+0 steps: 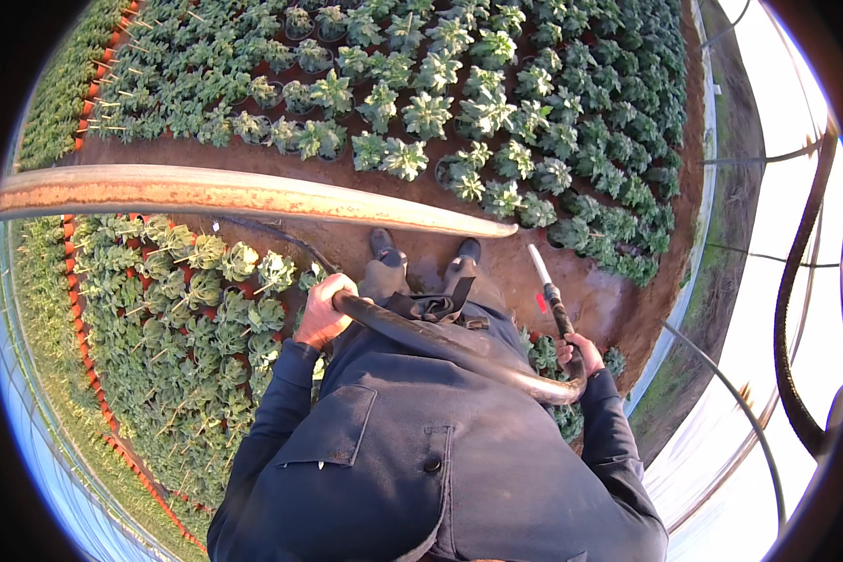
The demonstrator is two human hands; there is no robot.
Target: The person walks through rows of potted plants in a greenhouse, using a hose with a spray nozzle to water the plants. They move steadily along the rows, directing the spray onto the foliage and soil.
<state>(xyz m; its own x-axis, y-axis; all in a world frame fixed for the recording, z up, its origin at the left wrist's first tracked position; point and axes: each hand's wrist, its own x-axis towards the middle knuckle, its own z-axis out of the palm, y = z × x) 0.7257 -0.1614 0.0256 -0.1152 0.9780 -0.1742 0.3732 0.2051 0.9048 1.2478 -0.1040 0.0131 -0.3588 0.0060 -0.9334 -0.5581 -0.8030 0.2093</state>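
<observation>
A dark hose [449,351] runs across the front of my body in a curve. My left hand [327,311] is closed around it at my left side. At my right side the hose bends up, and my right hand [579,353] grips it below its end. A pale, straight nozzle tube [538,264] sits on that end, with a small red part [541,303] beside the joint. The nozzle points away from me over the brown ground. No water is plainly seen leaving it. Beyond the nozzle grow leafy potted plants [427,116].
A rusty pipe [253,198] crosses the view in front of me. More potted plants [204,309] stand on the left, with rows of orange pots [84,337]. The brown path [421,246] lies under my boots. Hoops and plastic sheeting [730,449] rise on the right.
</observation>
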